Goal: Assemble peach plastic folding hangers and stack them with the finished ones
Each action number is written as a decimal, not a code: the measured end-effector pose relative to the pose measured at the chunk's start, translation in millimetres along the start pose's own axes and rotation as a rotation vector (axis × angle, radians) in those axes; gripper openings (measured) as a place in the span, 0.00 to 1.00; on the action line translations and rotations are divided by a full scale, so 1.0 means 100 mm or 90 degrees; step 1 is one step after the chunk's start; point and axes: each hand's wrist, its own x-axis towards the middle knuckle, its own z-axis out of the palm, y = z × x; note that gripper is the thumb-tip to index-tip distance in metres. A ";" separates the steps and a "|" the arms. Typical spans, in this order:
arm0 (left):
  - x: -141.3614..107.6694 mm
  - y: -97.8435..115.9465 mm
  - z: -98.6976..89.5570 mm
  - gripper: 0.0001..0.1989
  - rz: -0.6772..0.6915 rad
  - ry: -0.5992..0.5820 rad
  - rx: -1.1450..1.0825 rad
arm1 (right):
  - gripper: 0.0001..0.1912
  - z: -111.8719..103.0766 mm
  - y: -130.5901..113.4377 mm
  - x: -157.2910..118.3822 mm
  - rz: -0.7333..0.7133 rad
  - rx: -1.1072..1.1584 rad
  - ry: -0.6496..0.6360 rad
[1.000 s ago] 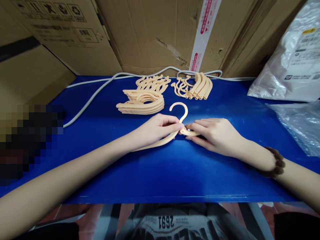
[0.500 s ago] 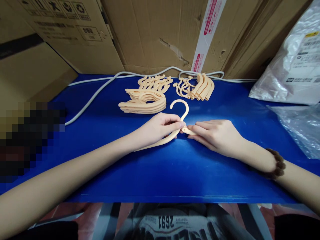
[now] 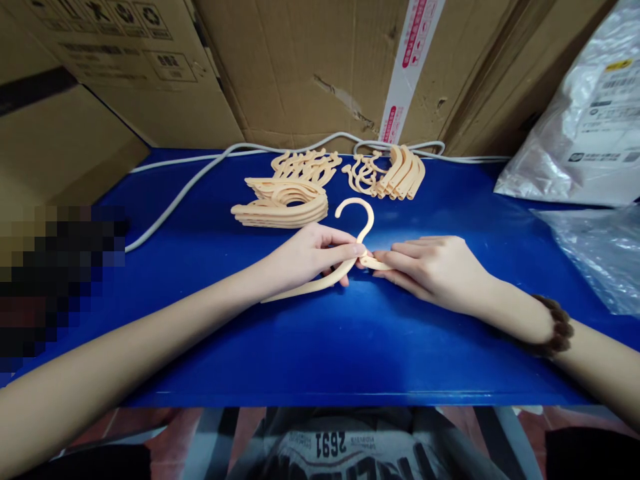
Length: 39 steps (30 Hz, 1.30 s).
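A beige plastic clothes hanger (image 3: pixel 369 217) is held over the middle of the blue table, its hook pointing away from me. My left hand (image 3: pixel 313 253) pinches it at the base of the hook, and one long arm of the hanger runs down to the left beneath that hand. My right hand (image 3: pixel 433 272) is closed on the short hanger arm (image 3: pixel 374 263) on the other side; most of that piece is hidden under the fingers. The two hands almost meet at the joint below the hook.
Behind my left hand lies a stack of beige hangers (image 3: pixel 280 212), with curved pieces (image 3: pixel 307 165) beyond it. Loose hooks (image 3: pixel 361 177) and arm pieces (image 3: pixel 401 173) sit farther right. A white cable (image 3: pixel 185 203) crosses the blue table (image 3: pixel 320 360). Cardboard boxes (image 3: pixel 295 67) and a plastic package (image 3: pixel 575 147) border it.
The whole scene has shifted slightly left in view. Both hands keep their grip, and the short arm shows a slightly different tilt at the joint.
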 end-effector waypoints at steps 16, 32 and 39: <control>-0.01 -0.03 -0.08 0.19 -0.019 -0.077 0.032 | 0.18 -0.02 0.04 -0.02 -0.045 -0.113 0.066; 0.01 -0.01 -0.12 0.15 0.004 -0.142 0.032 | 0.17 -0.06 -0.03 -0.01 -0.086 -0.101 0.069; 0.02 0.01 -0.09 0.11 0.028 -0.140 0.013 | 0.17 -0.07 -0.04 -0.01 -0.093 -0.098 0.086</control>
